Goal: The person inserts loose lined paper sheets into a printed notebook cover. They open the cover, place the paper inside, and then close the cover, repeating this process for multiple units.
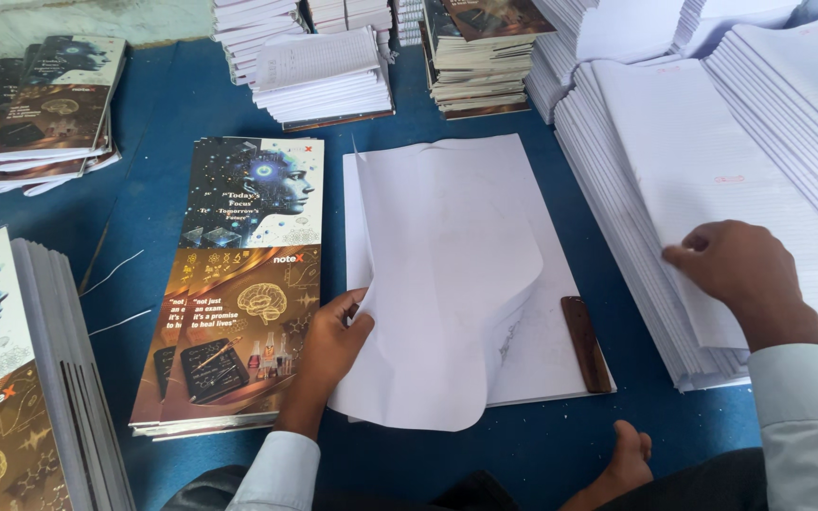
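**Operator A:** Where is the loose white sheet (447, 284) located, and how is it held?

**Operator B:** It is found at the centre of the frame, lying on a flat pile of white paper (551, 350) on the blue desk (532, 454). Its lower left edge is pinched by the left hand (328, 345), thumb on top. The sheet is curled and lifted, so it is judged light, limp and easily creased.

**Operator A:** And the right hand (745, 274)?

**Operator B:** It is laid with fingers bent on the ruled paper stack (712, 180) at right, the top sheets being pressed. A brown comb (586, 343) is seen at lower centre; printed notebook covers (239, 284) are stacked at left. A grip near an edge, not mid-sheet, is advised.
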